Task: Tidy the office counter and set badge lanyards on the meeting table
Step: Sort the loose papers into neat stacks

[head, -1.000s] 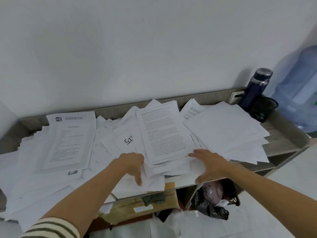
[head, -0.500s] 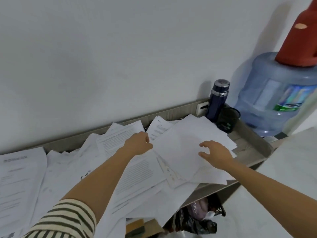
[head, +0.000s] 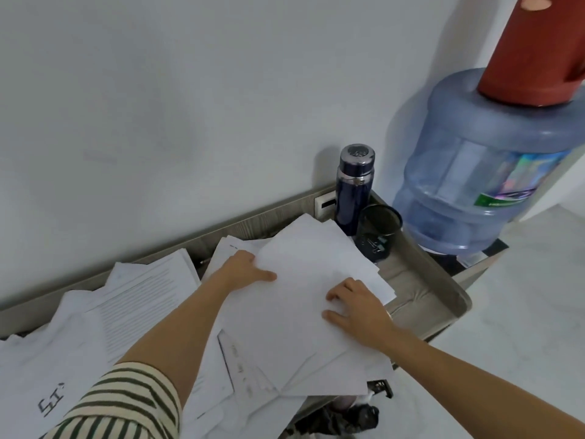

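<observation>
Your left hand [head: 245, 269] holds the left edge of the blank sheets [head: 310, 280]: the thumb lies flat on top, pointing right, and the fingers go out of sight under the paper's edge, so the stack sits pinched between them. Your right hand [head: 357, 308] rests on top of the same stack nearer you, palm down, with the fingers spread and only lightly bent and nothing gripped. The two hands are apart, with bare white paper between them. Take the dark blue flask [head: 354, 188] as your mark; it stands upright against the wall at the back of the counter [head: 421, 280]. The blank sheets lie in front of the flask and a little to its left, fanned and askew, their far corner just beside its base. Their near edge hangs past the counter's front. Both hands are on your side of the flask, the left one lower left of it and the right one almost straight in front of it. Left of the flask and nearer you, the printed pages [head: 142, 299] lie scattered in overlapping layers, running under your striped sleeve [head: 126, 403]. Just right of the flask and touching it stands a black mesh cup [head: 380, 223], and further right a large blue water jug [head: 484, 172] rests tilted, beyond the counter's end.
</observation>
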Motion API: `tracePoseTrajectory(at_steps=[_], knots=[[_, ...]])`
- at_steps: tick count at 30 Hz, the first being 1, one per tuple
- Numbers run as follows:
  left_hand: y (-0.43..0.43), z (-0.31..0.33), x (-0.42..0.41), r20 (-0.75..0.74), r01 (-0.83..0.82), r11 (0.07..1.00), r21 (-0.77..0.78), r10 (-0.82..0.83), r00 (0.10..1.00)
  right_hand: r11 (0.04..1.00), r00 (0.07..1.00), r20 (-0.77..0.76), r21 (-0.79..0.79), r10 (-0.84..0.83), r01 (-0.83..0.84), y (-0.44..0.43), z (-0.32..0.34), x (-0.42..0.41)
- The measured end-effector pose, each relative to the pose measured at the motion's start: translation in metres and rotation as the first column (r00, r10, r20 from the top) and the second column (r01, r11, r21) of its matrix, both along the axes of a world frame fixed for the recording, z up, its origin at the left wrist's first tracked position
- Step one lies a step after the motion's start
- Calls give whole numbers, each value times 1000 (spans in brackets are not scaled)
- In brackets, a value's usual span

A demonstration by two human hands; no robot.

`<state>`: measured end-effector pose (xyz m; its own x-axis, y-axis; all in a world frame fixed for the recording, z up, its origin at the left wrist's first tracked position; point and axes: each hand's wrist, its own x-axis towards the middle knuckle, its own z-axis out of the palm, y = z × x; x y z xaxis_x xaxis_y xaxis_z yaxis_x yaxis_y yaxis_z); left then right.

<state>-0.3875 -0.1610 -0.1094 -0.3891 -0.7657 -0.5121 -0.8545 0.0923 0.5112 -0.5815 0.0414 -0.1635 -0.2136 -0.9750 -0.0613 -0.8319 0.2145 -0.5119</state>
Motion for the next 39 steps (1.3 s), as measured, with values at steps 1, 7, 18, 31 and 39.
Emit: tracePoseTrajectory(at_steps=[1, 7, 18, 31, 39], knots=[[0, 3, -4, -50, 2, 998, 67, 1, 999, 1000, 1000, 0, -5, -5, 5, 0, -1, 0], [10, 27, -34, -139, 65, 951, 303, -23, 990, 999, 999, 33, -16, -35, 35, 2, -6, -6], [25, 95, 45, -586, 9, 969, 246, 142, 798, 726, 580, 700, -128, -417, 675, -7, 69, 12], [28, 123, 184, -728, -113, 986, 126, 169, 664, 975, 342, 940, -89, 14, 203, -71, 145, 102], [39, 113, 205, -753, -193, 980, 47, 162, 638, 990, 553, 833, -77, -4, 122, -76, 145, 144]])
